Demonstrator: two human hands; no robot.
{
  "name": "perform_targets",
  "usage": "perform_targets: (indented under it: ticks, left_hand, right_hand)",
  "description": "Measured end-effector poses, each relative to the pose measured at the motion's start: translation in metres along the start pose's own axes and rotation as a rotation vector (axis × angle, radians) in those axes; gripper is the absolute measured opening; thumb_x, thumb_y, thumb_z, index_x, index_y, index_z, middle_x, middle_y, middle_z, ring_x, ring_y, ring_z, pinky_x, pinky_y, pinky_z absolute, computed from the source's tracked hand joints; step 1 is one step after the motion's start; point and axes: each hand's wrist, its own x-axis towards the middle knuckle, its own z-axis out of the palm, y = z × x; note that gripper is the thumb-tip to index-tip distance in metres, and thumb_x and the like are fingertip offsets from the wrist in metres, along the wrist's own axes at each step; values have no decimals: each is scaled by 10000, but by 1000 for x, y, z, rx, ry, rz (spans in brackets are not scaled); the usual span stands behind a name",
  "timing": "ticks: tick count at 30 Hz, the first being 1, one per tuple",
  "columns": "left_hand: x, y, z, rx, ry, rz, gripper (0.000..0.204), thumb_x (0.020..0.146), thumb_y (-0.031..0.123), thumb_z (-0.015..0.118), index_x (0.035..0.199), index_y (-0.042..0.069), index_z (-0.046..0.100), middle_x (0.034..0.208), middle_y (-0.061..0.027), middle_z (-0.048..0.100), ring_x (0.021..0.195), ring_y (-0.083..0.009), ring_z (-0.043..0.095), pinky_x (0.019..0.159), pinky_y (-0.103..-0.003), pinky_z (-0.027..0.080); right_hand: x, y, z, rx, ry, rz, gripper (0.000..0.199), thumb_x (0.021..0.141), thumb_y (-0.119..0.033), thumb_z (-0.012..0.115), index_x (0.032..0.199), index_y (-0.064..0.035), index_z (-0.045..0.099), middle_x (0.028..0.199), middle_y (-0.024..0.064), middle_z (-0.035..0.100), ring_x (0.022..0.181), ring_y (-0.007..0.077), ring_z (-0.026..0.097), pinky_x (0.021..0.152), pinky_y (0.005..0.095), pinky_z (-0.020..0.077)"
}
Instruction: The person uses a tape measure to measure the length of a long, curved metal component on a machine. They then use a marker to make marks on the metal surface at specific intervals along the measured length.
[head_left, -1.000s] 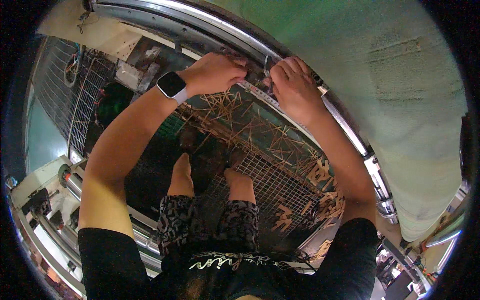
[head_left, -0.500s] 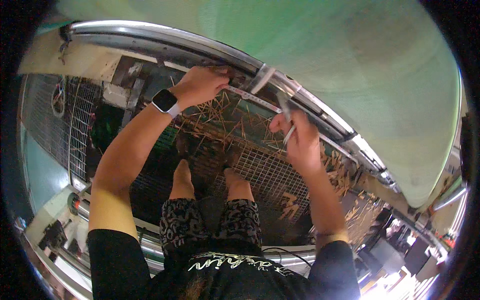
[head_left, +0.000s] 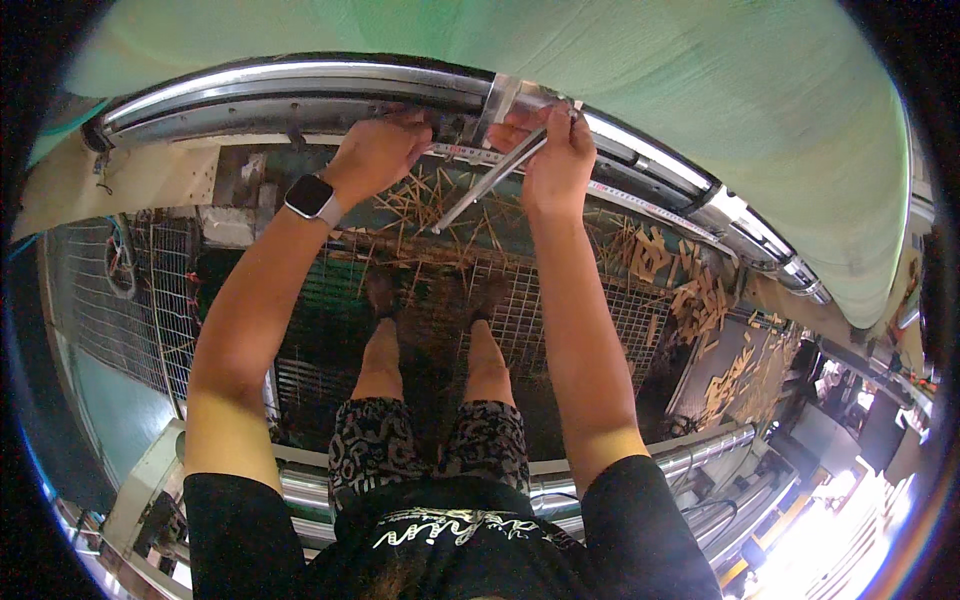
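My left hand (head_left: 382, 155), below a wrist with a watch (head_left: 311, 197), reaches up under the long shiny metal roller (head_left: 300, 80). Its fingers are curled at the dark part there, beside the end of a white measuring scale (head_left: 650, 207); what they grip is hidden. My right hand (head_left: 562, 165) is closed around a slim silver metal bar tool (head_left: 487, 182), whose long free end slants down to the left. This hand is against the roller, next to a pale, partly see-through bracket (head_left: 500, 103). Its fingertips partly overlap the bracket's edge.
Green fabric (head_left: 700, 70) bulges over the roller. Below lies a metal grid (head_left: 530, 320) with thin wooden sticks (head_left: 420, 205) and cardboard-like scraps (head_left: 735, 385) strewn about. A wire mesh panel (head_left: 120, 290) stands at the left; more rollers (head_left: 690, 455) run close behind my legs.
My right hand has moved up and left to the roller beside the bracket, and the tool in it now slants down to the left. My left hand stays under the roller. The view has shifted.
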Motion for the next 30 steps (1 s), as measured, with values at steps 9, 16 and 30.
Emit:
perform_targets:
  ticks: [9,16,30]
  left_hand:
    - [-1,-9,10,-53,56,79,128,838,235,524,842,113,564,981,-125,609,746,-341,600,617,-440,493]
    - [-3,-6,7,-56,43,29,130,838,229,543,827,100,549,942,-99,610,757,-325,589,627,-421,483]
    - [2,-11,7,-49,39,90,142,851,229,508,861,97,558,880,-86,587,735,-333,588,623,-435,486]
  right_hand:
    - [7,3,21,98,51,-23,204,958,-216,367,908,-20,393,755,185,585,665,362,629,631,495,542]
    - [7,6,29,149,66,-10,247,966,-235,327,900,-7,394,799,186,584,743,376,627,685,503,538]
    - [15,-13,-5,-26,-26,227,255,928,-290,460,816,-60,456,622,52,433,481,143,363,466,310,312]
